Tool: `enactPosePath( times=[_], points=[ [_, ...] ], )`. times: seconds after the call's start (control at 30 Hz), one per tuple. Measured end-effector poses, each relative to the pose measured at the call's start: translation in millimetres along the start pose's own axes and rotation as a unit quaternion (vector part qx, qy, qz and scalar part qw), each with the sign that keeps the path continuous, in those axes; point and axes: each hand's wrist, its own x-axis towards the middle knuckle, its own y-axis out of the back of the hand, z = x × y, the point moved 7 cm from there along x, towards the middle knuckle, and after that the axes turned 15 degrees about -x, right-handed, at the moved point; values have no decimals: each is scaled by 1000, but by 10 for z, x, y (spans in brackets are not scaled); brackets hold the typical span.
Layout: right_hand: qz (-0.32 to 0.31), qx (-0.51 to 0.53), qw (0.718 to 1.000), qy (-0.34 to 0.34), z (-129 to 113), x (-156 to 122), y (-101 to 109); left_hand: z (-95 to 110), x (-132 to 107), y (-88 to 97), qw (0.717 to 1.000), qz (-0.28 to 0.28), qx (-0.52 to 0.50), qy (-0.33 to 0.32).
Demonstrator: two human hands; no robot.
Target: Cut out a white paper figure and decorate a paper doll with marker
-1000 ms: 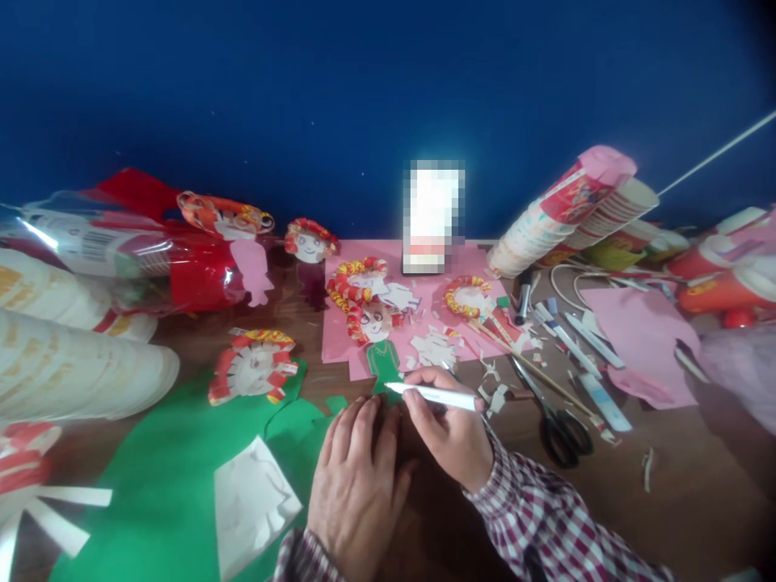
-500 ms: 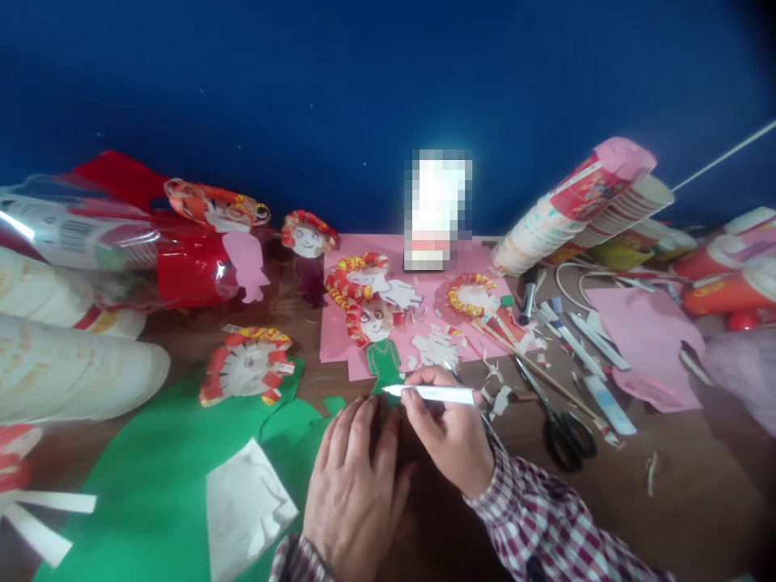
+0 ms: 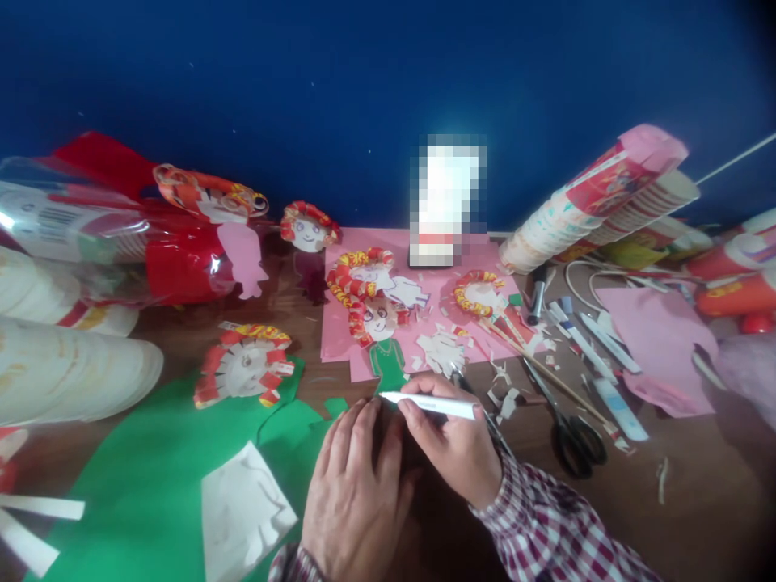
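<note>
My right hand (image 3: 452, 444) is closed around a white marker (image 3: 433, 404) that points left, its tip near the foot of a paper doll in a green dress (image 3: 386, 360). Beside it, my left hand (image 3: 355, 493) lies flat with fingers stretched out, pressing down on the dark table surface at the edge of a green paper sheet (image 3: 158, 477). The doll has a red and yellow curled paper wreath around its drawn head and rests on a pink sheet (image 3: 418, 311). What lies under my left palm is hidden.
Black scissors (image 3: 567, 424), pens and sticks lie to the right. A stack of paper cups (image 3: 600, 206) leans at the back right. White plates (image 3: 66, 368) and wrapped red cups (image 3: 121, 242) are at the left. More paper dolls and a white cut-out (image 3: 242, 509) lie around.
The view has shifted slightly down and left. Both hands stay nearly in place; the marker tip has edged a little to the left.
</note>
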Motion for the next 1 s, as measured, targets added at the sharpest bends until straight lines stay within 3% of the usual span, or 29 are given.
enactPosePath(
  times=[1.0],
  points=[
    [6, 18, 1000, 3, 16, -6, -13, -7, -14, -7, 1000, 7, -6, -12]
  ],
)
